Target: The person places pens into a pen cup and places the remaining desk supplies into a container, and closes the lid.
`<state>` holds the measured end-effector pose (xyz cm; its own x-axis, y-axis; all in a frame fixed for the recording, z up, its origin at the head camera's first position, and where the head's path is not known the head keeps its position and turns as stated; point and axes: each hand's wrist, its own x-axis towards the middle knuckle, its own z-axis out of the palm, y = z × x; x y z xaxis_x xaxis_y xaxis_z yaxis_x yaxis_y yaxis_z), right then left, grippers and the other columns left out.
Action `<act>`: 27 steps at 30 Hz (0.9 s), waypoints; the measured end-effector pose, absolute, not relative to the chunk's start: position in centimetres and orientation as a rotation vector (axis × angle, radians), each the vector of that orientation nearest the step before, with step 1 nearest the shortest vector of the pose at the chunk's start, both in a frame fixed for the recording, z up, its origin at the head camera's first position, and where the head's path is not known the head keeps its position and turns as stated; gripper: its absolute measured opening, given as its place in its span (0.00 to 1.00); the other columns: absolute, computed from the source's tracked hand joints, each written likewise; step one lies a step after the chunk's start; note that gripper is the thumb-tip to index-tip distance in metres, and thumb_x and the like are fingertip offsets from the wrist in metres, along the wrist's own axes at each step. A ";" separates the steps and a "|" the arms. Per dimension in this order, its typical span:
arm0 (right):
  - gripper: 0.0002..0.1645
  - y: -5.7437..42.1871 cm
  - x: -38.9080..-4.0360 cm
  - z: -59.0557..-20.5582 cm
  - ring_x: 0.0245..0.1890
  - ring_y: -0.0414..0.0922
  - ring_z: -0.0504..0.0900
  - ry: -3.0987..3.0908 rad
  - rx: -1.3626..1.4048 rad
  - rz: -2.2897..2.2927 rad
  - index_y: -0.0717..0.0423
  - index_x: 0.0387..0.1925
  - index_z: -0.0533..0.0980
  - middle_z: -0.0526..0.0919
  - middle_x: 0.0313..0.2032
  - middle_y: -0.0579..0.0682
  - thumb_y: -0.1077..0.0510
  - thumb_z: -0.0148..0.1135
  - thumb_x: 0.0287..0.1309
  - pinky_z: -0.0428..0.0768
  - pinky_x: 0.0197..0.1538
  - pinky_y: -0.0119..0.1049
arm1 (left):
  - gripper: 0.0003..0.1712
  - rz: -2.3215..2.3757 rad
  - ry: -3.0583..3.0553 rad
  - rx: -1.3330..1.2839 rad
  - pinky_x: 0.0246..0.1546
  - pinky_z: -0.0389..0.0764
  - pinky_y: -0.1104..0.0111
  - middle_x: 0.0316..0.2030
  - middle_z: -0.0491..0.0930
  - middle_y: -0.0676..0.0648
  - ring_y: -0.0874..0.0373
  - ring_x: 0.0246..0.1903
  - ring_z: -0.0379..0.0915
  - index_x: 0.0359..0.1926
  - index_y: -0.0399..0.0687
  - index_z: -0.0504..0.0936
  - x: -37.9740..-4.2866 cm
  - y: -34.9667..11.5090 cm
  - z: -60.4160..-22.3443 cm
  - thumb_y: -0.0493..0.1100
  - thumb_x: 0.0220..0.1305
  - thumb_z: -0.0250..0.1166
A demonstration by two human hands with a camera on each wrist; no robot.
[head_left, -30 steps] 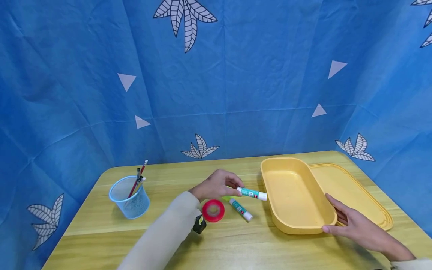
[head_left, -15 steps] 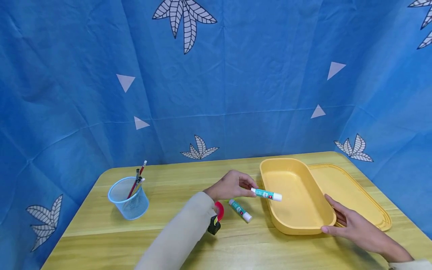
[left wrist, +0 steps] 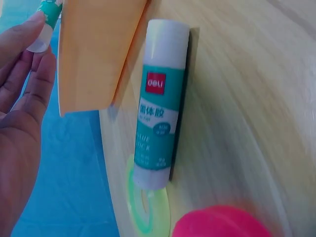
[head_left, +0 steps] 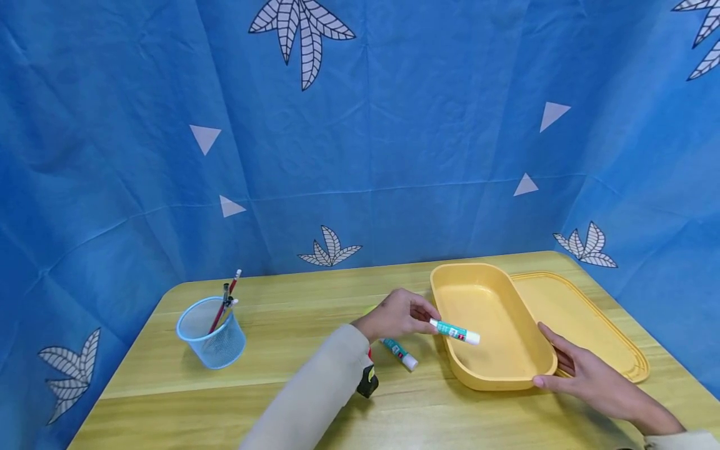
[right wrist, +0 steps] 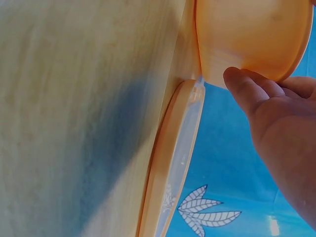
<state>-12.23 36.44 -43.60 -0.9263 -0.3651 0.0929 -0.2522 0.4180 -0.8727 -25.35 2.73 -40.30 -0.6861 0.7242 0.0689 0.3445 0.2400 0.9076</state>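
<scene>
My left hand pinches a glue stick at one end, its white cap pointing right over the left rim of the yellow box. At the upper left of the left wrist view, part of that hand shows with the held stick. A second glue stick lies on the table beneath, its label readable. Around the box's near right corner, my right hand holds on, thumb at the near side and fingers along the right side. Its fingers touch the box's outer wall in the right wrist view.
A flat yellow lid lies right of the box. Far left stands a blue mesh cup with several pencils or pens. A red tape roll and a yellow-green ring-shaped thing lie near the loose glue stick. A blue cloth hangs behind.
My left hand has carried the glue stick rightward, from left of the box to over its left rim. The left sleeve now hides most of the red roll. My right hand stays at the box corner.
</scene>
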 end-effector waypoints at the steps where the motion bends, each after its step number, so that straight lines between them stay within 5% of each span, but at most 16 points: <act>1: 0.53 36.4 -12.2 -43.6 0.59 0.15 0.58 2.550 -0.560 -1.540 0.79 0.73 0.37 0.38 0.69 0.84 0.68 0.63 0.64 0.71 0.52 0.15 | 0.07 1.427 2.160 0.995 0.38 0.82 0.73 0.35 0.86 0.43 0.67 0.32 0.80 0.39 0.36 0.87 -25.3 2.8 -40.3 0.30 0.58 0.72; 10: 0.53 36.4 -12.4 -43.7 0.59 0.15 0.58 2.535 -0.564 -1.558 0.78 0.73 0.36 0.37 0.68 0.85 0.69 0.63 0.64 0.70 0.53 0.15 | 0.09 1.400 2.286 1.018 0.40 0.80 0.77 0.35 0.85 0.55 0.70 0.35 0.79 0.42 0.41 0.88 -24.9 3.9 -40.3 0.36 0.60 0.73; 27: 0.53 36.4 -12.3 -43.6 0.59 0.15 0.58 2.539 -0.564 -1.545 0.78 0.73 0.37 0.38 0.69 0.85 0.68 0.63 0.64 0.70 0.53 0.15 | 0.12 1.442 2.327 0.973 0.45 0.79 0.76 0.43 0.86 0.49 0.68 0.41 0.80 0.47 0.41 0.87 -25.5 2.5 -40.4 0.37 0.61 0.72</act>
<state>-12.26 36.41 -43.56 -0.9240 -0.3711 0.0923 -0.2525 0.4108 -0.8761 -25.52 2.54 -40.38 -0.7510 0.6453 0.1400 0.4126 0.2931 0.8624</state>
